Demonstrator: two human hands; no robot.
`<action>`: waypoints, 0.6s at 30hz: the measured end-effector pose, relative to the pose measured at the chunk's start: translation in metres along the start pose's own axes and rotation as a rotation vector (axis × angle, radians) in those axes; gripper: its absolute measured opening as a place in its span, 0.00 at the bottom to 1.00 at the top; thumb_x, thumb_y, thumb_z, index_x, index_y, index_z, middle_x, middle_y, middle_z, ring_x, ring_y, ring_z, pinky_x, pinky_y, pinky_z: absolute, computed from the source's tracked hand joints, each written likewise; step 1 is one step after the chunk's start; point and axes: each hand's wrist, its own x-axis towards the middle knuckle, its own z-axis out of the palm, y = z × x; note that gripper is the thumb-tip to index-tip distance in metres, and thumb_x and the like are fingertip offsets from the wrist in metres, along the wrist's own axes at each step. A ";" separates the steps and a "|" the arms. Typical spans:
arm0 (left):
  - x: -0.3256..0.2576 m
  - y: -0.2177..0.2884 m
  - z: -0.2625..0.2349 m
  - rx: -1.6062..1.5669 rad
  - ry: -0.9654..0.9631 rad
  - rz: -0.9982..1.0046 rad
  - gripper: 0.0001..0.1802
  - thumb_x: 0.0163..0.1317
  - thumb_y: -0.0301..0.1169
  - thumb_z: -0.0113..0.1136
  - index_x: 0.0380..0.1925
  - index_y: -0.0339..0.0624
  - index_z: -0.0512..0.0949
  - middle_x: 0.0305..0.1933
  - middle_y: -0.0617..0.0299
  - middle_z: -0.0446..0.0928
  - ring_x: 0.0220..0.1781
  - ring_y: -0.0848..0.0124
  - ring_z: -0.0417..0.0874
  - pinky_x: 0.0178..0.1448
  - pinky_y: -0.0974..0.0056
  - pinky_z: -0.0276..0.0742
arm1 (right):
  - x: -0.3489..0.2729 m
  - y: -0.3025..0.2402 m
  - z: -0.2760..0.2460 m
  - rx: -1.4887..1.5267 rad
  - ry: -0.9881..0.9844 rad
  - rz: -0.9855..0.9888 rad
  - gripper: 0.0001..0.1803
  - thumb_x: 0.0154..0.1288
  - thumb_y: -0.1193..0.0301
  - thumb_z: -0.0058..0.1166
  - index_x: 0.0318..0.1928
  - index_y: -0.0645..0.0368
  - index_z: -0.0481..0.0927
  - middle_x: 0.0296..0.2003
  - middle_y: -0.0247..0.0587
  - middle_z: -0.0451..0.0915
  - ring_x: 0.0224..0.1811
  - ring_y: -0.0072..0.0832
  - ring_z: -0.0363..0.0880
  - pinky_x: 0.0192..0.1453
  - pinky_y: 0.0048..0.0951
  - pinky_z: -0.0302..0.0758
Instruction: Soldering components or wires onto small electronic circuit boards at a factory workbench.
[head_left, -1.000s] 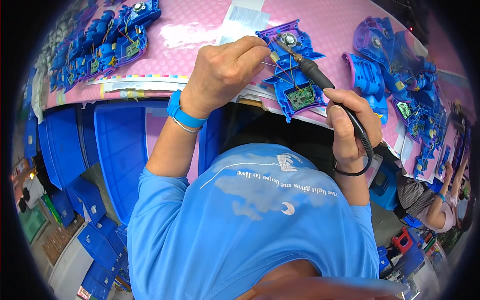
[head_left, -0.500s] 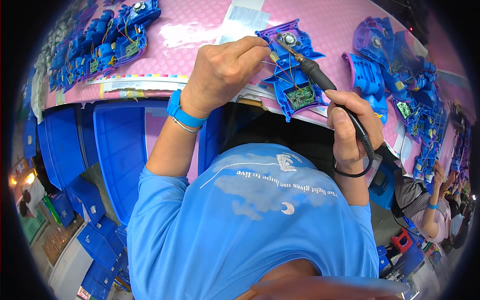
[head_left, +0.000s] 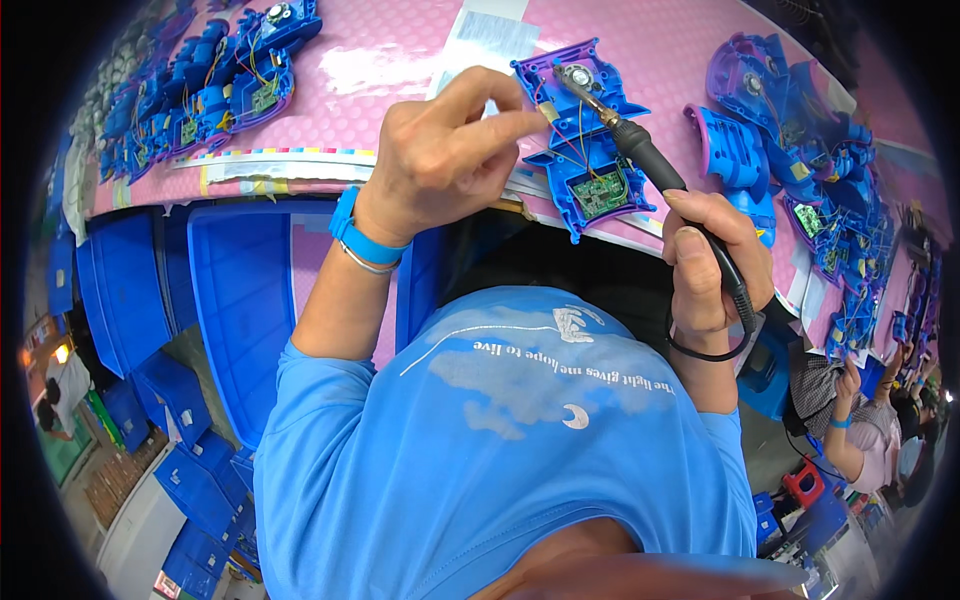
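In my right hand (head_left: 715, 260) is a black-handled soldering iron (head_left: 650, 160), gripped like a pen. Its metal tip reaches up-left to the round silver part in the upper blue plastic shell (head_left: 612, 88). Below that lies a second blue shell half (head_left: 565, 205) with a green circuit board (head_left: 600, 193); thin coloured wires run between the two. My left hand (head_left: 450, 150) is beside the shells on the left, thumb and index finger brought together near the upper shell's left edge. Anything between those fingertips is too small to make out.
Wired blue shells (head_left: 215, 90) are heaped at the table's far left, and more shells (head_left: 800, 150) lie at the right. The table has a pink dotted cover (head_left: 390, 60). Blue bins (head_left: 240, 300) stand below its edge at left. Another person's arm (head_left: 850, 440) shows at far right.
My left hand has drawn back slightly left, its fingers now bent into a loop. The right hand with the soldering iron has shifted slightly right and down.
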 end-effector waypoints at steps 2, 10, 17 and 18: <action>-0.002 0.000 0.000 0.000 -0.033 0.046 0.15 0.49 0.21 0.73 0.38 0.45 0.86 0.40 0.65 0.83 0.30 0.70 0.87 0.28 0.67 0.80 | -0.001 0.000 -0.001 0.001 0.000 -0.003 0.12 0.59 0.76 0.60 0.42 0.69 0.87 0.32 0.48 0.88 0.29 0.32 0.84 0.34 0.29 0.77; -0.007 -0.003 0.003 0.033 -0.087 0.121 0.15 0.53 0.25 0.75 0.42 0.44 0.88 0.36 0.65 0.81 0.28 0.71 0.84 0.28 0.67 0.79 | -0.007 -0.001 -0.008 0.010 0.012 0.012 0.13 0.60 0.76 0.60 0.43 0.70 0.87 0.32 0.47 0.87 0.28 0.29 0.83 0.35 0.28 0.77; -0.007 -0.005 0.003 0.091 -0.190 0.132 0.14 0.55 0.26 0.74 0.42 0.44 0.87 0.37 0.65 0.82 0.30 0.71 0.86 0.28 0.67 0.80 | -0.010 -0.001 -0.011 0.069 0.032 0.029 0.13 0.62 0.76 0.59 0.44 0.72 0.86 0.31 0.47 0.86 0.27 0.27 0.81 0.34 0.27 0.75; -0.007 -0.005 0.003 0.085 -0.183 0.129 0.13 0.55 0.25 0.74 0.42 0.43 0.88 0.37 0.64 0.83 0.30 0.71 0.86 0.28 0.67 0.80 | -0.009 -0.001 -0.012 0.080 0.026 0.034 0.13 0.62 0.76 0.60 0.44 0.72 0.86 0.31 0.47 0.85 0.27 0.26 0.80 0.33 0.27 0.75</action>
